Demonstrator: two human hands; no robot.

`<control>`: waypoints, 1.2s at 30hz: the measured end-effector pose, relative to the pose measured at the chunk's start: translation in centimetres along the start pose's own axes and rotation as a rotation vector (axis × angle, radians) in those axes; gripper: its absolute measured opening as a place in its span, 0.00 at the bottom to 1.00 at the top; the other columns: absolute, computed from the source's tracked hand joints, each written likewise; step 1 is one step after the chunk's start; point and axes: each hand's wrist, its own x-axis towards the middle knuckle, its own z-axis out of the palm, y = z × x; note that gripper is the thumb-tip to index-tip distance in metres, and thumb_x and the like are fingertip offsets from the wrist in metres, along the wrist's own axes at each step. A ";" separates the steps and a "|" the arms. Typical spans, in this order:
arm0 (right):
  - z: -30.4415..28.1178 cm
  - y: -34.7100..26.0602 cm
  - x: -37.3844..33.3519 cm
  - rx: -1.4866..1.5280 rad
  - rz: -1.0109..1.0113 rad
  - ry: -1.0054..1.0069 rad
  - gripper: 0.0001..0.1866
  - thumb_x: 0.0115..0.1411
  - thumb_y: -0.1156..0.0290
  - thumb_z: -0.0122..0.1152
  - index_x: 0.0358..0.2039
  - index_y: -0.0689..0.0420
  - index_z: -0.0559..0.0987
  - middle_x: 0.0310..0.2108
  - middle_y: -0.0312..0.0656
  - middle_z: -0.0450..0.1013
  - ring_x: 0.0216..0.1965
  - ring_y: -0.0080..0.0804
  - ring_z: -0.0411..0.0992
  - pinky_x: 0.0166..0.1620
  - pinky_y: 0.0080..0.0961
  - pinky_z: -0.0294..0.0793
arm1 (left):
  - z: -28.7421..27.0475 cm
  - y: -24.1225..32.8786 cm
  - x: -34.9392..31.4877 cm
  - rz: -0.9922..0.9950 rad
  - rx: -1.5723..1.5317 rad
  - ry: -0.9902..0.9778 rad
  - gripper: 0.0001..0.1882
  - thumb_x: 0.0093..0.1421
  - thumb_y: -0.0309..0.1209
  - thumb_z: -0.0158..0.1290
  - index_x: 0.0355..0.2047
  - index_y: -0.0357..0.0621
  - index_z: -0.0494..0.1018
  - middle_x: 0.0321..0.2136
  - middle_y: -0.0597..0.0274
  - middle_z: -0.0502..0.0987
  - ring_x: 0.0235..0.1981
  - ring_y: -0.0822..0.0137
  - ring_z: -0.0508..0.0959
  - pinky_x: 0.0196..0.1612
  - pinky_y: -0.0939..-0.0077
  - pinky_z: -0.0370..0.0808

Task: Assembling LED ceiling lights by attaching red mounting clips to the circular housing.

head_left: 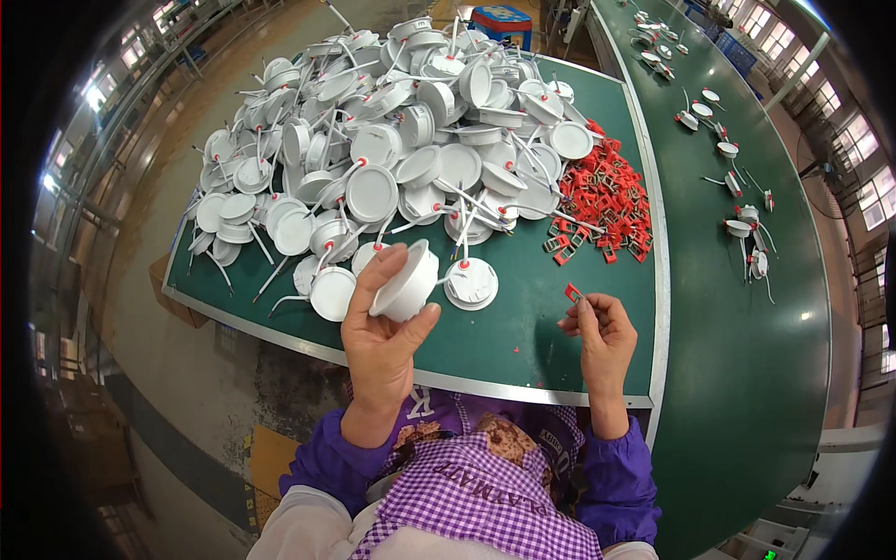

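Note:
My left hand (385, 331) grips a round white plastic housing (407, 283) with a short white cable, tilted up above the near edge of the green table. Between the thumb and fingers of my right hand (602, 338) is a small red clip (572, 292), held over the table's right part. Just beyond my left hand lies another white housing (470, 284), flat on the tabletop. A large heap of white housings (373, 193) with cables rises past it. Right of the heap is a pile of red clips (607, 201), some showing metal frames.
The green table (504, 336) has a pale metal rim at its near and right edges. Alongside on the right runs a green conveyor belt (747, 392) carrying scattered white housings (737, 227). A blue and red stool (502, 21) stands beyond the table.

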 end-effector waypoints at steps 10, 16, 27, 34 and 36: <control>0.5 -3.6 -2.3 -0.146 -0.088 -0.109 0.06 0.62 0.78 0.58 0.38 0.66 0.76 0.30 0.42 0.77 0.27 0.25 0.77 0.32 0.19 0.76 | 3.3 -3.4 -4.9 -0.774 -0.157 -0.120 0.17 0.57 0.21 0.59 0.47 0.34 0.72 0.41 0.59 0.78 0.41 0.70 0.79 0.44 0.77 0.77; 1.2 -4.0 -4.2 -0.548 -0.323 -0.200 0.06 0.58 0.81 0.60 0.36 0.62 0.77 0.25 0.45 0.72 0.24 0.37 0.74 0.27 0.29 0.71 | 3.5 -4.9 -4.8 -0.704 -0.101 -0.129 0.16 0.56 0.23 0.61 0.44 0.34 0.71 0.38 0.59 0.78 0.37 0.71 0.79 0.39 0.78 0.80; 1.4 -3.3 -5.1 -0.672 -0.424 -0.201 0.11 0.57 0.83 0.57 0.41 0.62 0.74 0.30 0.48 0.72 0.28 0.47 0.73 0.30 0.35 0.72 | 3.3 -6.3 -5.4 -0.578 0.093 -0.243 0.18 0.57 0.21 0.59 0.47 0.35 0.69 0.39 0.61 0.77 0.37 0.74 0.78 0.38 0.79 0.80; 1.2 -2.5 -4.7 -0.636 -0.429 -0.165 0.06 0.60 0.83 0.55 0.39 0.64 0.76 0.28 0.45 0.74 0.24 0.33 0.76 0.27 0.26 0.75 | 3.7 -6.0 -4.2 -0.591 0.139 -0.316 0.15 0.56 0.22 0.60 0.44 0.36 0.73 0.36 0.65 0.78 0.36 0.77 0.77 0.39 0.81 0.76; 1.7 -2.2 -4.7 -0.625 -0.410 -0.154 0.08 0.58 0.84 0.56 0.39 0.63 0.75 0.29 0.48 0.74 0.28 0.40 0.76 0.29 0.31 0.74 | 3.4 -6.0 -3.8 -0.537 0.162 -0.339 0.15 0.56 0.25 0.61 0.43 0.37 0.75 0.33 0.66 0.79 0.34 0.78 0.76 0.37 0.80 0.74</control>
